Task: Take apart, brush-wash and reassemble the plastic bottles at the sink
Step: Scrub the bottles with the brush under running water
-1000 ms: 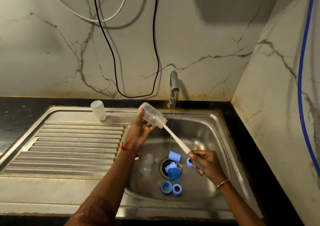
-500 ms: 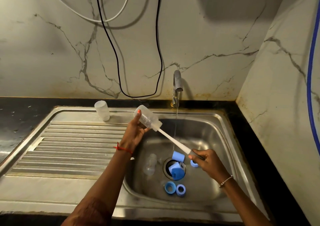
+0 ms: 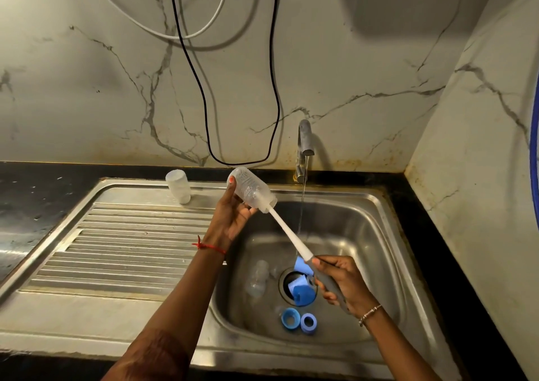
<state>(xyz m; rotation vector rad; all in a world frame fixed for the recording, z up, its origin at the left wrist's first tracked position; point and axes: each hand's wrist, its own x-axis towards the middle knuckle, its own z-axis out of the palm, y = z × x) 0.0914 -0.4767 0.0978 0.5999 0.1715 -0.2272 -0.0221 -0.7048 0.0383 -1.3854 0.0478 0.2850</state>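
Left grip (image 3: 233, 220) is curled round the clear bottle (image 3: 252, 191) and holds it tilted above the left edge of the basin (image 3: 364, 234), with the mouth pointing down and to the right. Right grip (image 3: 341, 281) is wrapped round the grey end of the brush (image 3: 291, 237). The white shaft runs up from it into the bottle mouth, and the brush head sits inside the bottle.

Step in hand, by my judgement: scrubbing the interior of this bottle.

Possible faults from here:

1. Bottle slip. Wet plastic gives poor friction. A hard push on the brush could lever the bottle out of my left grip and drop it into the basin.
2. Blocked drain. Blue caps (image 3: 302, 293) lie on the drain opening while the tap (image 3: 304, 144) runs. They could slow the outflow and let water collect.
3. Lost parts. Two blue rings (image 3: 299, 320) lie loose near the drain, and a falling bottle could scatter them.
4. Splash. Pulling the brush out quickly could flick water onto the surface (image 3: 43, 205).
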